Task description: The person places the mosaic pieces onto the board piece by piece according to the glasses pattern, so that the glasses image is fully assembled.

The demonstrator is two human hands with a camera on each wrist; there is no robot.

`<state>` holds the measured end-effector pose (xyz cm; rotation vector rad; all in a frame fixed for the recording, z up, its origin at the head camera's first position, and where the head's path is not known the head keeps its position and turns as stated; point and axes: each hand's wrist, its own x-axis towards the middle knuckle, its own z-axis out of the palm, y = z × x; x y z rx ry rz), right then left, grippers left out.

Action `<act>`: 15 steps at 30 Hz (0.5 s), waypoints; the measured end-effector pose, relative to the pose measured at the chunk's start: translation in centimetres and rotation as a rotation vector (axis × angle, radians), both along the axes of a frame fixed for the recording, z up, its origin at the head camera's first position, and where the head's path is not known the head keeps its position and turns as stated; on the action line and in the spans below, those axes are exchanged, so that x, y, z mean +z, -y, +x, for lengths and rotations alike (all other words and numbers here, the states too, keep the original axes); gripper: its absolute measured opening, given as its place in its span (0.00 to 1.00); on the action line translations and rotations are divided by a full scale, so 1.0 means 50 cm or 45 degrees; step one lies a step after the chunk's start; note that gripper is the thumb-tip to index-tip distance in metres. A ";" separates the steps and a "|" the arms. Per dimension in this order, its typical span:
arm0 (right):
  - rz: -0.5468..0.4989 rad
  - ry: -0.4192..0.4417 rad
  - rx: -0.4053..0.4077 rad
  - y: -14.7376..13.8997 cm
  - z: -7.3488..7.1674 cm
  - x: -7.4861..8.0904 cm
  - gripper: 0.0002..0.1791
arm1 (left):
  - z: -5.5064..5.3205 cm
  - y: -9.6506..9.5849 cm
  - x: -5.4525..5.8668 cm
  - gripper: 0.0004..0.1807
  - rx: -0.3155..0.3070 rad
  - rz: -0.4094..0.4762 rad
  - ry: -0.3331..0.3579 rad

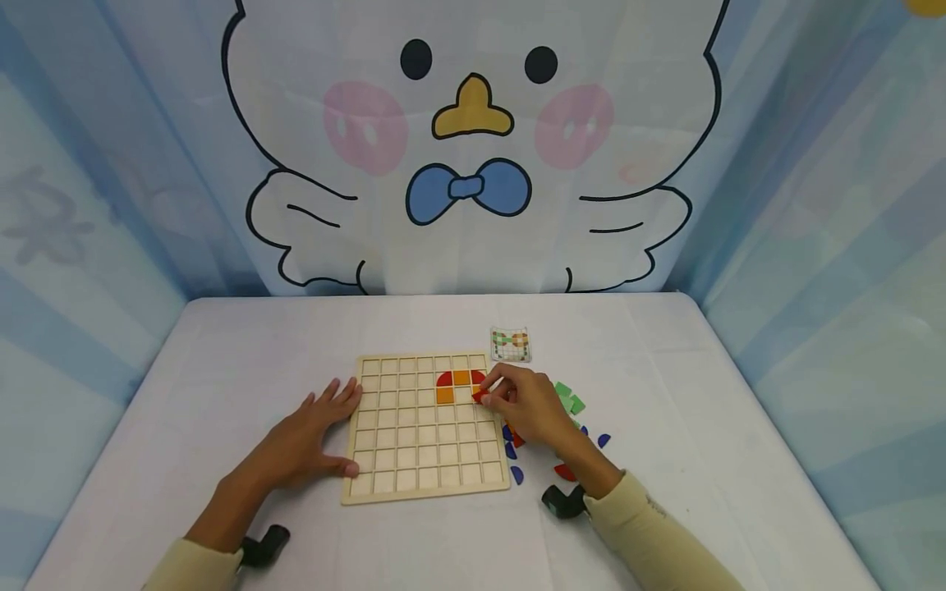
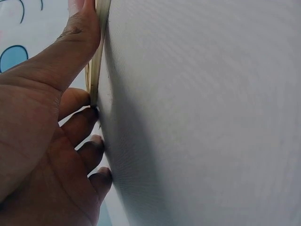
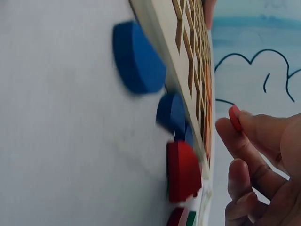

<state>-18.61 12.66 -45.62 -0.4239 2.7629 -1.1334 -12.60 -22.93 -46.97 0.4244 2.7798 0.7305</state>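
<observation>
A wooden grid board [image 1: 406,455] lies on the white table. My left hand [image 1: 310,431] rests along its left edge, fingers spread and thumb touching near the lower corner. Over the board's upper right, my right hand [image 1: 532,402] pinches a small red piece [image 3: 234,117] between thumb and finger. In the grid beside it sit an orange square [image 1: 461,377] with a red rounded piece [image 1: 444,379] to its left and another partly covered by the fingers. A second orange square [image 1: 445,396] lies one row lower. The right hand hides part of the board's right edge.
A small pattern card [image 1: 511,345] lies behind the board's upper right corner. Right of the board are scattered green pieces [image 1: 565,398], blue rounded pieces [image 1: 517,475] and a red piece [image 1: 566,473], some partly behind the right hand. A printed curtain [image 1: 473,254] hangs at the table's back.
</observation>
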 end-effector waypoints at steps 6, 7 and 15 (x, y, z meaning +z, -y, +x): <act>0.016 -0.007 0.001 0.039 0.010 0.001 0.06 | 0.000 -0.002 0.001 0.69 0.004 -0.002 0.002; 0.016 -0.014 0.010 0.046 0.010 0.001 0.06 | 0.000 -0.002 0.001 0.69 0.002 -0.001 0.001; 0.062 -0.053 0.052 0.087 0.010 -0.007 0.07 | 0.001 -0.002 0.002 0.69 0.002 0.007 -0.007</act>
